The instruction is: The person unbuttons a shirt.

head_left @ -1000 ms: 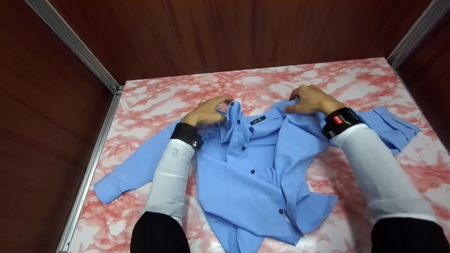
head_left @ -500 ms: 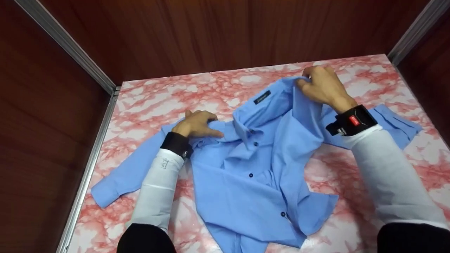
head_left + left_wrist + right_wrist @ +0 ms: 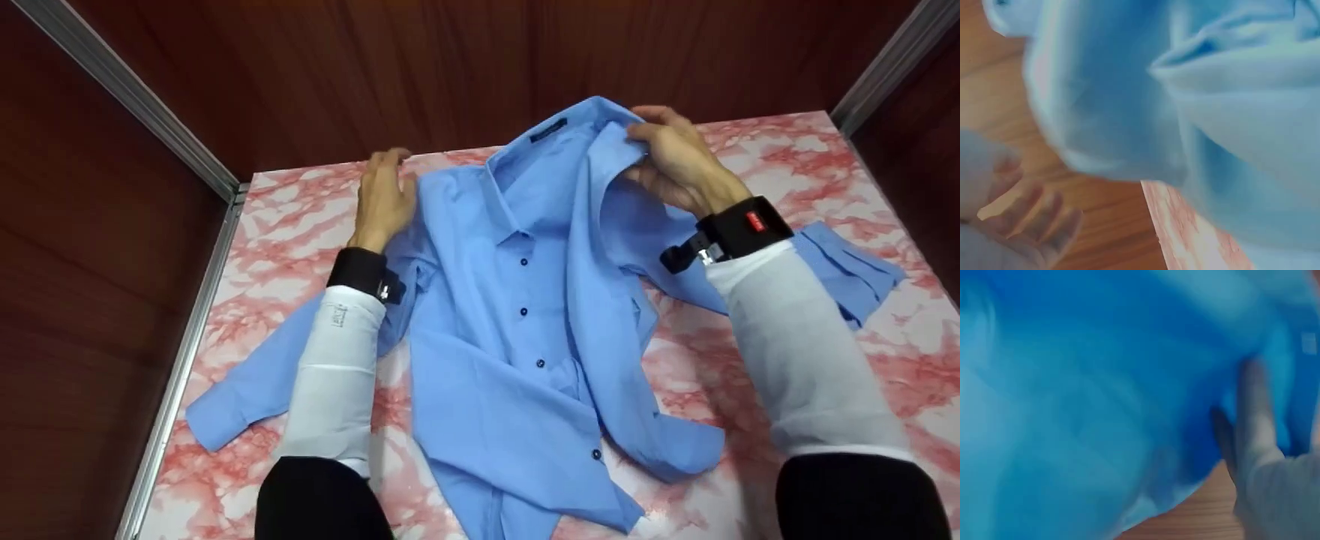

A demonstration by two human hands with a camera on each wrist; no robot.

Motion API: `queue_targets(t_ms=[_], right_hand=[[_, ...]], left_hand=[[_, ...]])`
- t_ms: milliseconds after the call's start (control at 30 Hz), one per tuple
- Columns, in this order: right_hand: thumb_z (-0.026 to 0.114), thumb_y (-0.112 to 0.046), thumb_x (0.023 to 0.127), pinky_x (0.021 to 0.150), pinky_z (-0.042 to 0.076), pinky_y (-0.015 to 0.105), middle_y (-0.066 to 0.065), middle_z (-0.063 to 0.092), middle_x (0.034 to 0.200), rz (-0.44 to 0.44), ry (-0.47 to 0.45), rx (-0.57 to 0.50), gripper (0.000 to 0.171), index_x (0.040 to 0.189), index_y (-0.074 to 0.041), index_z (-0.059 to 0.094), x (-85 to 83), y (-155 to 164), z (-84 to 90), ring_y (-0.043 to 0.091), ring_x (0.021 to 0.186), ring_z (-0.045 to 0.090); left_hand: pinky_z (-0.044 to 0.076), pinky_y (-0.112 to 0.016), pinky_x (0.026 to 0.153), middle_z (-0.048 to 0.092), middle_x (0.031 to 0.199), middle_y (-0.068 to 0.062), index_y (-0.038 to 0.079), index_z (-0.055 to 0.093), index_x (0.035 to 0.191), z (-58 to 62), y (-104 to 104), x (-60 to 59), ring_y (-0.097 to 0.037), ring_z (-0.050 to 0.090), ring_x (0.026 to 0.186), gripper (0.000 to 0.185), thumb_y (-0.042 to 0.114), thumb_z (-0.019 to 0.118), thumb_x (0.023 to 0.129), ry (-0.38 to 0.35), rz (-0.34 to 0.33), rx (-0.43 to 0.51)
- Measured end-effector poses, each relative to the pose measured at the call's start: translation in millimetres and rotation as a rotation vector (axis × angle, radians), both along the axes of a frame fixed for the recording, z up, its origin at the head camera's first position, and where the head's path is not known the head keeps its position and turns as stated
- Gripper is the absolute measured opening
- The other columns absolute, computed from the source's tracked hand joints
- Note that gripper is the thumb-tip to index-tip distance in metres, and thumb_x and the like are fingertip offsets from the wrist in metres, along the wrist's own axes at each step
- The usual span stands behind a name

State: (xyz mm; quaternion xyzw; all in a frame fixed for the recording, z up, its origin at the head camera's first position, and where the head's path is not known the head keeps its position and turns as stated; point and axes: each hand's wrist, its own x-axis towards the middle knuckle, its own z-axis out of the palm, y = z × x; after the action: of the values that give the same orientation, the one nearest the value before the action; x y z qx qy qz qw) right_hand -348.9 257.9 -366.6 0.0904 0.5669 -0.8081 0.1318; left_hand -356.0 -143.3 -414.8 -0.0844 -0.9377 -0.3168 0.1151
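A blue button-up shirt [image 3: 510, 337] with dark buttons lies spread on the table, its collar end raised and a black label [image 3: 549, 130] showing inside the collar. My right hand [image 3: 675, 161] grips the shirt by the shoulder beside the collar and holds it up. In the right wrist view the blue cloth is blurred around the right hand's fingers [image 3: 1255, 405]. Beside the other shoulder is my left hand [image 3: 382, 199], fingers pointing away from me. The left wrist view has the left hand's fingers [image 3: 1041, 225] loosely bent and apart from the cloth.
Red-and-white marbled tabletop [image 3: 750, 360] lies under the shirt. Brown wood panels [image 3: 450, 67] rise at the back and both sides, with metal framing [image 3: 172, 390] along the left edge. One sleeve [image 3: 247, 390] stretches left; the other cuff [image 3: 847, 274] lies right.
The right hand has lifted the collar end up and away towards the back panel. My left hand has left the collar front and moved left and farther back. The shirt front hangs straighter.
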Motion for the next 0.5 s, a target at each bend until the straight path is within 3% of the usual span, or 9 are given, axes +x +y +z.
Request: queue_targets(t_ms=[100, 200, 267, 400, 433, 500], right_hand=[[0.055, -0.027, 0.119, 0.118, 0.056, 0.038, 0.014, 0.045, 0.162, 0.131, 0.031, 0.182, 0.051, 0.165, -0.024, 0.032, 3.2, 0.8, -10.3, 0.03, 0.139, 0.063], [0.05, -0.038, 0.12, 0.135, 0.043, 0.049, 0.02, 0.04, 0.173, 0.231, 0.114, 0.486, 0.064, 0.175, -0.02, 0.024, 9.7, 9.3, -22.4, 0.039, 0.155, 0.055], [0.05, -0.038, 0.12, 0.133, 0.044, 0.046, 0.023, 0.049, 0.17, 0.261, 0.225, 0.688, 0.061, 0.173, -0.01, 0.036, 14.3, 18.0, -31.4, 0.038, 0.155, 0.055], [0.057, -0.027, 0.116, 0.126, 0.044, 0.06, 0.029, 0.061, 0.159, 0.353, 0.415, 1.082, 0.048, 0.154, 0.001, 0.061, 23.9, 47.8, -49.8, 0.045, 0.151, 0.055], [0.06, -0.025, 0.114, 0.126, 0.042, 0.063, 0.031, 0.058, 0.161, 0.391, 0.438, 1.173, 0.048, 0.153, 0.002, 0.062, 26.2, 58.1, -54.4, 0.048, 0.153, 0.052], [0.064, -0.026, 0.112, 0.128, 0.033, 0.077, 0.035, 0.047, 0.169, 0.49, 0.399, 1.288, 0.058, 0.161, 0.002, 0.053, 31.7, 79.5, -63.2, 0.055, 0.159, 0.042]], left_hand=[[0.05, -0.056, 0.121, 0.067, 0.146, -0.028, -0.003, 0.07, 0.143, -4.2, 4.9, 13.5, -0.045, 0.064, 0.139, 0.039, 0.017, 0.066, 0.109, -0.079, -0.099, -0.069], [0.048, -0.056, 0.124, 0.061, 0.153, -0.027, 0.0, 0.066, 0.151, -11.7, 3.5, 34.3, -0.045, 0.06, 0.142, 0.049, 0.025, 0.071, 0.109, -0.176, -0.228, -0.131], [0.045, -0.06, 0.127, 0.051, 0.164, -0.026, 0.006, 0.055, 0.164, -17.3, -4.5, 50.2, -0.047, 0.054, 0.149, 0.062, 0.033, 0.071, 0.111, -0.241, -0.27, -0.149], [0.033, -0.067, 0.136, 0.027, 0.181, -0.025, 0.017, 0.025, 0.181, -31.9, -35.0, 80.7, -0.051, 0.037, 0.165, 0.089, 0.046, 0.07, 0.11, -0.387, -0.318, -0.129], [0.03, -0.069, 0.137, 0.023, 0.184, -0.025, 0.019, 0.02, 0.182, -35.4, -42.8, 87.4, -0.052, 0.032, 0.168, 0.094, 0.049, 0.07, 0.109, -0.424, -0.327, -0.132], [0.023, -0.075, 0.137, 0.017, 0.188, -0.023, 0.021, 0.017, 0.183, -41.7, -57.0, 98.6, -0.053, 0.023, 0.172, 0.099, 0.052, 0.072, 0.107, -0.494, -0.337, -0.164]])
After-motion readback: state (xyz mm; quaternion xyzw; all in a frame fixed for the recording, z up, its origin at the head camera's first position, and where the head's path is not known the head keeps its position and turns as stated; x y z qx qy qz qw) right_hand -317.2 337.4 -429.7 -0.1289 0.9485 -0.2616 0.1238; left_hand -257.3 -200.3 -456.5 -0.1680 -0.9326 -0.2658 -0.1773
